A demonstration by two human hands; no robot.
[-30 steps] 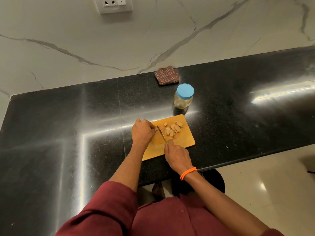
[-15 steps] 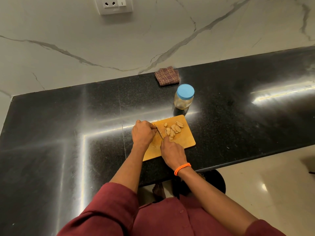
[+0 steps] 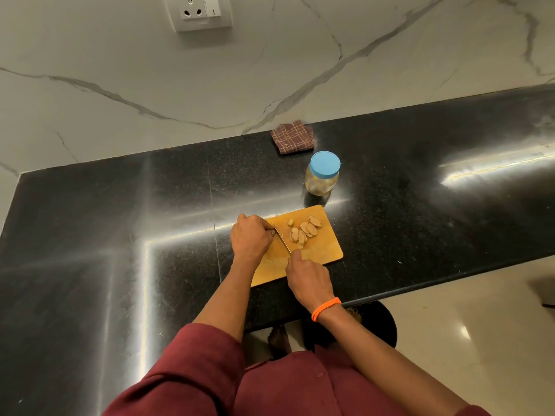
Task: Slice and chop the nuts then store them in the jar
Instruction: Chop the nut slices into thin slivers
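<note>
The right hand (image 3: 309, 279) grips the knife (image 3: 282, 242) near the counter (image 3: 420, 235) front edge. The left hand (image 3: 250, 235), fingers curled, pinches something hidden against the blade on the cutting board (image 3: 324, 250). Nuts (image 3: 303, 231) lie beside the blade. Beyond the board's far corner stands the lidded jar (image 3: 322, 174), then a cloth (image 3: 292, 137) at the wall.

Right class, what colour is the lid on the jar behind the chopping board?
Light blue; the lid shows best in the head view.

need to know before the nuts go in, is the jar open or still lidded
Lidded. The blue lid sits on top of the upright jar, which stands on the counter just beyond the cutting board.
</note>
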